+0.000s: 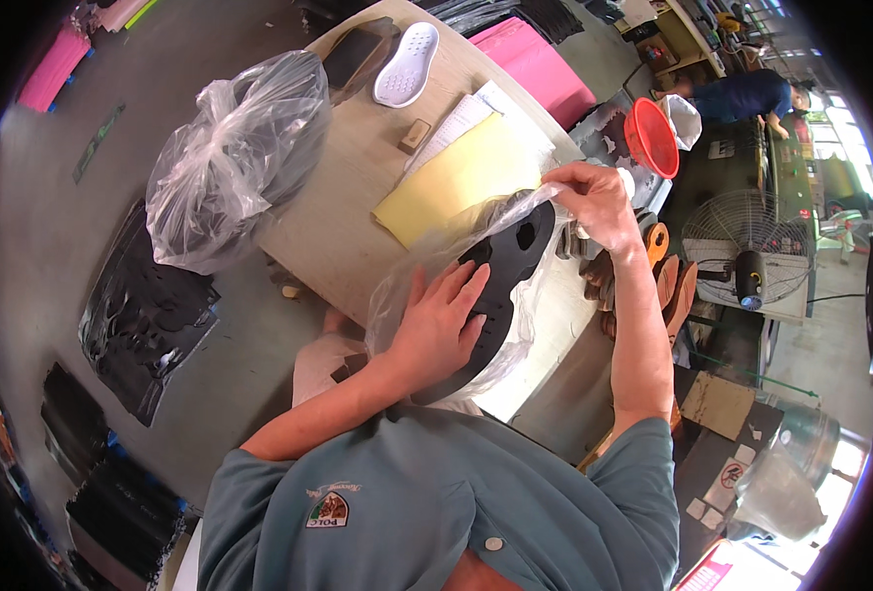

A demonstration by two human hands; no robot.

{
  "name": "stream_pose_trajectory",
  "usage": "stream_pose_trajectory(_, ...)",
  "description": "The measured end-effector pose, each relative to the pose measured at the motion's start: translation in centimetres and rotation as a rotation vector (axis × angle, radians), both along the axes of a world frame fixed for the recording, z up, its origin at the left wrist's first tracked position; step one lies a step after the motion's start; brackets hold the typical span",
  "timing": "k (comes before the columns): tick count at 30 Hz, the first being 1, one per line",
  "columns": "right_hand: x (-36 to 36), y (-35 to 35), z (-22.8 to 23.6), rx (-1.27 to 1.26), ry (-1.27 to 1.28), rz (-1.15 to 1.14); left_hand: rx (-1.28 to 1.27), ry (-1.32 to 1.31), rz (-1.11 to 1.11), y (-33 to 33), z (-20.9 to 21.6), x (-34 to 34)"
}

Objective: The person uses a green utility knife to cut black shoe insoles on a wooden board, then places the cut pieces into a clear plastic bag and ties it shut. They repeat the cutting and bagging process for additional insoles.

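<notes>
My right hand (602,209) pinches the upper edge of a clear plastic bag (389,288), thumb and fingers closed on the film. A black, shoe-sole-shaped piece (500,268) with a hole near its far end lies in or against the bag; whether it is fully inside I cannot tell. My left hand (439,330) rests on the black piece with its fingers stretched out. Both hands are over the near part of a pale worktable (343,212). Just beyond the bag lies a yellow sheet (446,182) over white papers (466,123).
A filled, knotted plastic bag (239,158) sits at the table's left edge. Farther back are a white perforated sole (407,64), a small brown block (415,136) and pink sheets (535,69). A red basin (651,138) and a fan (748,271) stand right; a person (742,96) works beyond.
</notes>
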State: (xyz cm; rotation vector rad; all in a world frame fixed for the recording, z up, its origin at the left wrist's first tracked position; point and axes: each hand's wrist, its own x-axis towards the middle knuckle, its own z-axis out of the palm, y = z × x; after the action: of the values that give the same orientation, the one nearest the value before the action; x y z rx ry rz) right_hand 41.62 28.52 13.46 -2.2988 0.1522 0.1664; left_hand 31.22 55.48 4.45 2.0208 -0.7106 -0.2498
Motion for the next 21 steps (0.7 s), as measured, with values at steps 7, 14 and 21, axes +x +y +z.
stream_pose_trajectory(7,-2.4,2.1,1.3,-0.177,-0.252,0.034,-0.052,0.024,0.022,-0.1,-0.2,0.1)
stream_pose_trajectory(14,-5.7,3.7,-1.2,-0.158,-0.38,0.303,-0.293,0.155,0.348,4.3,-1.5,-0.9)
stream_pose_trajectory(21,-5.8,7.0,-7.7,-0.386,-0.706,0.125,-0.002,0.862,0.266,9.6,-2.6,-7.1)
